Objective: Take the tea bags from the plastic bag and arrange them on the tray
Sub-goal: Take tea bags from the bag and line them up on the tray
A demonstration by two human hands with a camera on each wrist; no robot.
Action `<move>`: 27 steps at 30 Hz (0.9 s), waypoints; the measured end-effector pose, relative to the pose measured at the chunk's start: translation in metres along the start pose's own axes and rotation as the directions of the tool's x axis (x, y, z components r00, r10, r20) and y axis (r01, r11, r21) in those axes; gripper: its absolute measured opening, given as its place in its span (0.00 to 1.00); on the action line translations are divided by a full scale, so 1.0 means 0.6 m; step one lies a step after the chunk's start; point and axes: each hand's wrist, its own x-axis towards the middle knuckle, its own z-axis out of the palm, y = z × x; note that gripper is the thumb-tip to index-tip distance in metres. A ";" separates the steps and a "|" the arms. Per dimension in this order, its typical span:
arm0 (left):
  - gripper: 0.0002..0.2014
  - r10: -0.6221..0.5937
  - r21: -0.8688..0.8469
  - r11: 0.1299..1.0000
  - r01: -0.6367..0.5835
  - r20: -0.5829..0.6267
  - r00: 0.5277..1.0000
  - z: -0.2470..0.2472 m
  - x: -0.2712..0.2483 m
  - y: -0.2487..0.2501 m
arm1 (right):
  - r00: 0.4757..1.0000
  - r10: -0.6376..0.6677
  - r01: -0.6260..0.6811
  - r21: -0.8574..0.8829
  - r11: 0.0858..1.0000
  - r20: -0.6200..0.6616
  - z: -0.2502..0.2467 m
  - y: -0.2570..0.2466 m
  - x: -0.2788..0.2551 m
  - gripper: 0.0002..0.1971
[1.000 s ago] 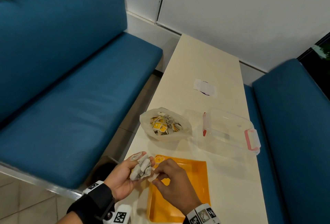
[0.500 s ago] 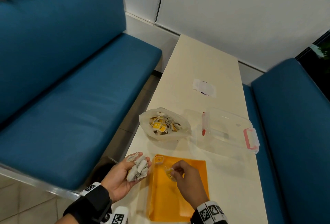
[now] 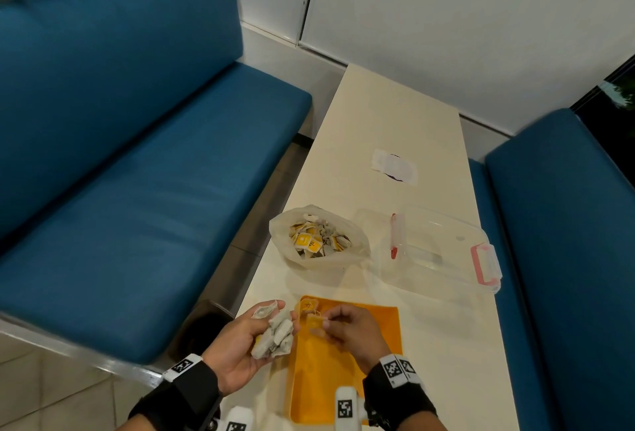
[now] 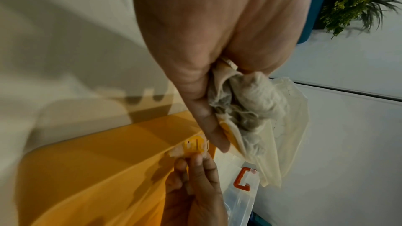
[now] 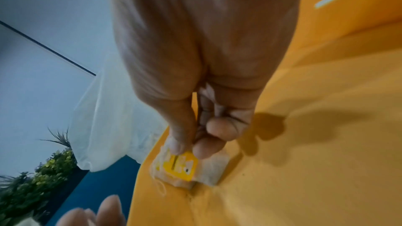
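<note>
An orange tray lies at the table's near edge. My right hand pinches one tea bag with a yellow tag between thumb and fingers, low over the tray's far left corner. My left hand, palm up just left of the tray, holds a bunch of several grey-white tea bags, also clear in the left wrist view. The plastic bag with several more tea bags stands open behind the tray. In the left wrist view the pinched tea bag sits by the tray rim.
A clear plastic box with pink latches lies right of the plastic bag. A white paper piece lies farther back on the cream table. Blue benches flank the table on both sides.
My right hand pulled one tea bag away from the bunch in my left hand and carried it over the tray's far left corner. The left hand stayed roughly in place.
</note>
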 end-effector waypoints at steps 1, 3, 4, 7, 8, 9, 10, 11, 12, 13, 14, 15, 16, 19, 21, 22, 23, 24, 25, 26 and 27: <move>0.18 -0.005 0.013 1.000 0.005 0.005 1.000 0.000 0.000 -0.002 | 1.000 0.007 -0.007 0.007 1.000 -0.024 0.004 0.001 0.005 0.08; 0.18 -0.011 0.051 0.999 0.011 0.011 1.000 0.001 0.000 -0.005 | 0.997 0.011 -0.010 0.010 1.000 -0.075 0.013 0.003 0.013 0.06; 0.18 -0.011 0.074 0.997 0.010 0.013 1.000 0.002 0.000 -0.007 | 0.995 0.011 -0.010 0.013 1.000 -0.104 0.017 0.004 0.017 0.05; 0.20 -0.006 0.120 0.993 0.003 0.024 1.000 0.004 0.002 -0.010 | 0.983 0.015 -0.007 0.045 0.999 -0.183 0.031 0.010 0.023 0.06; 0.21 -0.004 0.131 0.991 0.000 0.027 1.000 0.004 0.003 -0.011 | 0.979 0.016 -0.005 0.056 0.998 -0.202 0.036 0.011 0.023 0.06; 0.22 -0.001 0.140 0.990 -0.004 0.033 0.999 0.004 0.004 -0.011 | 0.975 0.018 -0.004 0.065 0.998 -0.221 0.040 0.012 0.024 0.06; 0.22 0.002 0.147 0.989 -0.008 0.038 0.999 0.004 0.005 -0.011 | 0.970 0.023 -0.005 0.078 0.997 -0.241 0.043 0.012 0.025 0.06; 0.22 0.005 0.156 0.988 -0.012 0.044 0.999 0.004 0.006 -0.011 | 0.965 0.031 -0.007 0.092 0.996 -0.260 0.047 0.012 0.026 0.06; 0.22 0.009 0.165 0.986 -0.016 0.046 0.999 0.003 0.009 -0.012 | 0.960 0.039 -0.010 0.104 0.994 -0.278 0.050 0.013 0.028 0.06; 0.22 0.013 0.168 0.986 -0.021 0.047 0.999 0.003 0.011 -0.012 | 0.954 0.046 -0.013 0.112 0.994 -0.297 0.054 0.014 0.030 0.06; 0.22 0.018 0.167 0.986 -0.025 0.047 0.999 0.003 0.012 -0.012 | 0.947 0.053 -0.016 0.119 0.993 -0.318 0.058 0.015 0.032 0.06; 0.22 0.020 0.160 0.987 -0.027 0.049 0.999 0.003 0.013 -0.011 | 0.940 0.058 -0.017 0.126 0.992 -0.335 0.062 0.015 0.032 0.05; 0.22 0.020 0.153 0.988 -0.028 0.052 0.998 0.002 0.014 -0.011 | 0.936 0.062 -0.015 0.136 0.991 -0.347 0.066 0.014 0.032 0.04; 0.21 0.024 0.151 0.988 -0.031 0.052 0.998 0.004 0.015 -0.011 | 0.930 0.082 -0.008 0.203 0.979 -0.358 0.075 0.010 0.030 0.02; 0.21 0.031 0.163 0.986 -0.038 0.047 0.998 0.004 0.016 -0.011 | 0.925 0.115 -0.016 0.266 0.964 -0.361 0.078 0.008 0.029 0.02; 0.21 0.031 0.162 0.986 -0.037 0.040 0.999 0.005 0.017 -0.011 | 0.925 0.129 -0.021 0.291 0.957 -0.357 0.079 0.007 0.030 0.02; 0.22 0.028 0.158 0.987 -0.034 0.037 0.999 0.007 0.016 -0.011 | 0.928 0.139 -0.026 0.311 0.950 -0.346 0.079 0.007 0.030 0.02; 0.23 0.026 0.156 0.987 -0.031 0.032 0.999 0.009 0.015 -0.010 | 0.933 0.147 -0.033 0.328 0.944 -0.329 0.079 0.007 0.030 0.03; 0.25 0.026 0.151 0.988 -0.030 0.026 0.999 0.009 0.014 -0.010 | 0.938 0.154 -0.040 0.344 0.938 -0.310 0.078 0.006 0.029 0.03; 0.26 0.028 0.144 0.989 -0.031 0.021 0.999 0.011 0.014 -0.009 | 0.943 0.161 -0.050 0.356 0.933 -0.292 0.075 0.006 0.027 0.04; 0.26 0.028 0.133 0.991 -0.030 0.018 0.999 0.012 0.014 -0.007 | 0.946 0.167 -0.058 0.364 0.930 -0.278 0.070 0.004 0.024 0.05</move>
